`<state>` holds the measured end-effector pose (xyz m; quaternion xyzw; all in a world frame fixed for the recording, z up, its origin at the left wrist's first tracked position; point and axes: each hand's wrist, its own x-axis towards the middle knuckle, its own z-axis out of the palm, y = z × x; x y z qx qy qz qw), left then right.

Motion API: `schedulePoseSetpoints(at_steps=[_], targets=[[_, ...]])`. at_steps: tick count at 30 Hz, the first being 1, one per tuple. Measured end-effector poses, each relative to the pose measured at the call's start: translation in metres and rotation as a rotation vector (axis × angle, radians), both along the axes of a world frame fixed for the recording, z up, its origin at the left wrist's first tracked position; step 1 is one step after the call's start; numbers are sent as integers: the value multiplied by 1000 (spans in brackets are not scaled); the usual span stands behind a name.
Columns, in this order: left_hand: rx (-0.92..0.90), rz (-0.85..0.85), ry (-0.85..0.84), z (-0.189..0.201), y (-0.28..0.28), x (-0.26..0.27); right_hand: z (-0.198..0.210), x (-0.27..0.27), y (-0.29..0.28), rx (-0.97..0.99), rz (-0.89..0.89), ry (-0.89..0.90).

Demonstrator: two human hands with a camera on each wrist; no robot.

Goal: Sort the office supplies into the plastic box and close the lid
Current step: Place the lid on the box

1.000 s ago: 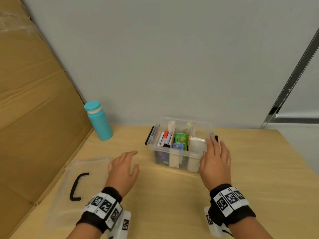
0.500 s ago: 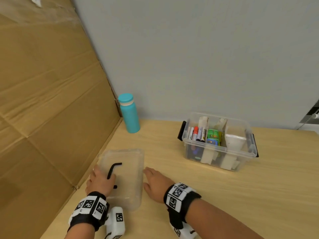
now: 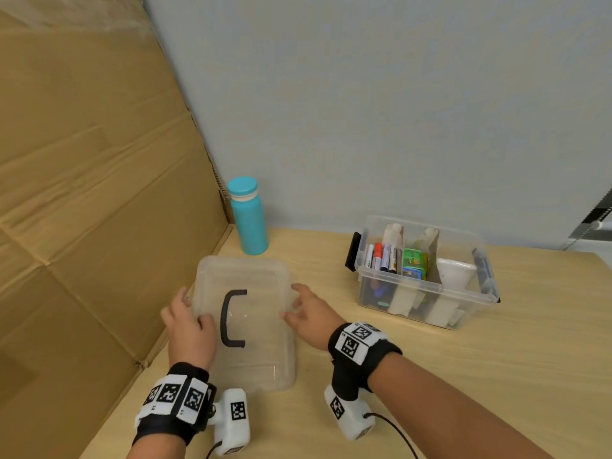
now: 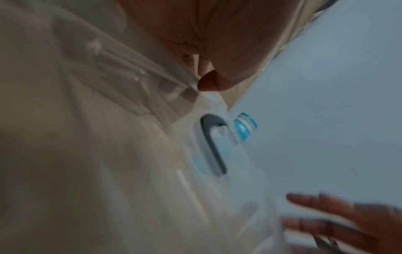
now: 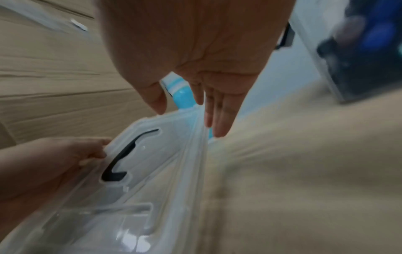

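Both hands on lid [image 3: 245,323], lower left: left hand [image 3: 188,329] fingers grip it, right hand [image 3: 309,314] fingers straight along its edge. Next: carry onto plastic box [image 3: 427,276], centre right.

One clear lid [image 3: 251,329] with one black handle [image 3: 231,318], two hands, one plastic box [image 3: 427,293] with two cardboard dividers, one teal bottle [image 3: 249,217], several markers [image 3: 381,256].
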<state>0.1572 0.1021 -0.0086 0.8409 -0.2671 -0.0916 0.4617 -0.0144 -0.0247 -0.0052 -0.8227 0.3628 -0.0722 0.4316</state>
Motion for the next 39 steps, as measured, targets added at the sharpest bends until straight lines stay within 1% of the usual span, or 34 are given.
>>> schedulePoseSetpoints(at_steps=[2, 4, 6, 8, 10, 12, 13, 14, 15, 16, 17, 19, 21, 22, 24, 26, 28, 30, 31, 32, 33, 35, 37, 39], targets=[[-94, -68, -97, 18, -3, -11, 18, -10, -3, -278, -30, -62], [-196, -154, -185, 38, -8, -26, 44, -22, -7, -583, -115, -114], [-280, -263, -252, 61, -17, -43, 69, -35, -14, -786, -183, -141], [-356, -373, -329, 79, -28, -59, 88, -49, -24, -869, -230, -155], [-425, -472, -405, 92, -42, -74, 103, -66, -36, -883, -293, -162], [-466, -543, -473, 102, -56, -89, 113, -86, -46, -904, -382, -220], [-474, -552, -514, 106, -63, -95, 118, -97, -50, -905, -437, -270], [-471, -526, -556, 109, -70, -101, 121, -108, -55, -893, -496, -323], [-455, -475, -580, 109, -78, -105, 123, -121, -60, -868, -559, -370], [-436, -420, -566, 108, -85, -108, 123, -133, -65, -831, -621, -402], [-430, -381, -524, 106, -91, -111, 120, -145, -71, -781, -677, -423], [-459, -375, -355, 99, -103, -118, 113, -166, -81, -673, -781, -466], [-459, -472, -151, 89, -114, -134, 101, -183, -90, -572, -875, -515], [-415, -545, -93, 84, -120, -143, 94, -189, -94, -518, -916, -531], [-322, -655, -52, 71, -133, -160, 82, -199, -102, -425, -981, -528], [-263, -657, -73, 61, -151, -166, 73, -207, -109, -372, -1006, -454], [-156, -639, -100, 52, -171, -165, 65, -210, -116, -356, -1010, -371], [-45, -659, -42, 48, -187, -163, 57, -212, -125, -385, -1029, -248], [1, -676, 8, 48, -193, -162, 55, -212, -130, -383, -1028, -145], [45, -691, 48, 48, -197, -161, 52, -211, -134, -344, -1023, -44], [94, -702, 71, 49, -200, -160, 51, -210, -136, -283, -1011, 12], [159, -706, 102, 50, -203, -157, 46, -207, -138, -203, -968, 43], [178, -708, 132, 50, -203, -154, 42, -204, -140, -230, -918, 73], [175, -707, 124, 49, -199, -151, 43, -203, -142, -251, -886, 95]])
